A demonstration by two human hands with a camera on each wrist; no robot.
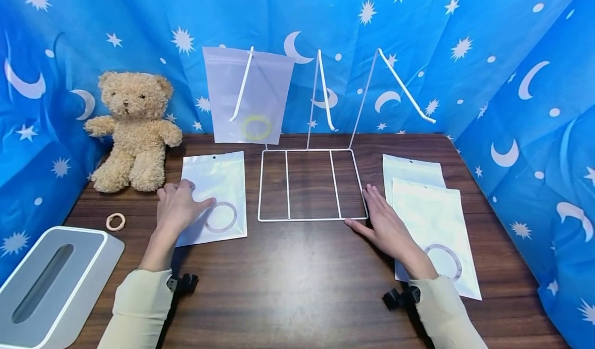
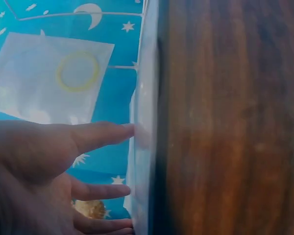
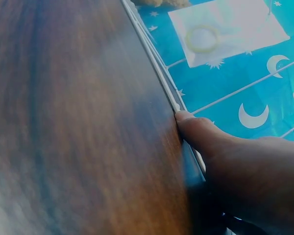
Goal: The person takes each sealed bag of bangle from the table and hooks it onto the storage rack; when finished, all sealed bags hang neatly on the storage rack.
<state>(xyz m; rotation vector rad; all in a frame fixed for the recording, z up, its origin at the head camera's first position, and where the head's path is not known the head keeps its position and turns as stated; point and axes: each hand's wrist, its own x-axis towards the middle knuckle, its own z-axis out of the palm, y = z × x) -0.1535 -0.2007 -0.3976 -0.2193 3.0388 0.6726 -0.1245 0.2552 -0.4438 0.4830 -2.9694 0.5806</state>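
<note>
My left hand rests over the left edge of a flat white zip pouch on the table; its thumb reaches across the pouch near a round ring outline. In the left wrist view, the thumb and fingers are spread, their tips at the pouch's surface. My right hand lies flat at the front right corner of a white wire rack, its thumb at the front rail. Another pouch, with a yellow ring shape, hangs on the rack's left hook. The rack's middle and right hooks are bare.
Two overlapping white pouches lie right of the rack, partly under my right forearm. A teddy bear sits at the back left. A small wooden ring and a grey-topped tissue box are at the left. A blue star-patterned curtain surrounds the table.
</note>
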